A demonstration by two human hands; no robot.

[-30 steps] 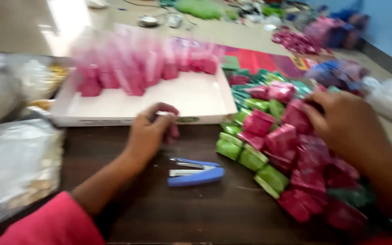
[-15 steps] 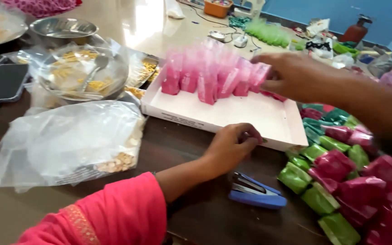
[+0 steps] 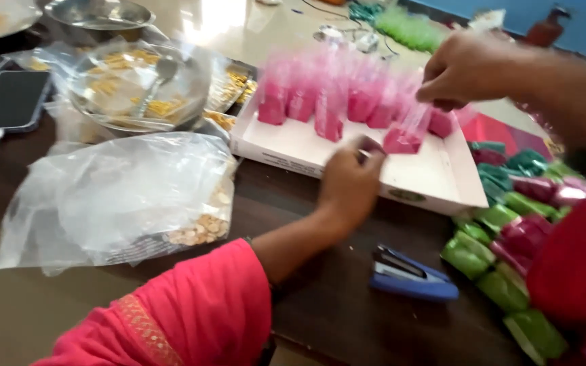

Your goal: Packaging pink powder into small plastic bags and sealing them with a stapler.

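So, taking the white tray [image 3: 442, 183] as landmark: far left of it lies a phone [image 3: 11, 100] w/ cable, then a steel bowl [image 3: 130, 85] of yellowish snack w/ a spoon, and in front of that a clear plastic bag [image 3: 113, 196] w/ crumbs. Left hand [image 3: 348, 186] rests at the tray's front edge, fingers curled together; can't tell if it pinches anything. In the tray stand rows of small pink-filled pouches [image 3: 327, 108]. Right hand [image 3: 473, 68], above the tray's right side, is pinched on the clear top of one pink pouch [image 3: 403, 139], whose base sits on the tray. Pouch looks light, soft, crinkly, prob. slippery; best taken by the empty top. Blue stapler [image 3: 412, 274] lies in front of the tray; green and pink packets [image 3: 503, 237] are piled to its right.
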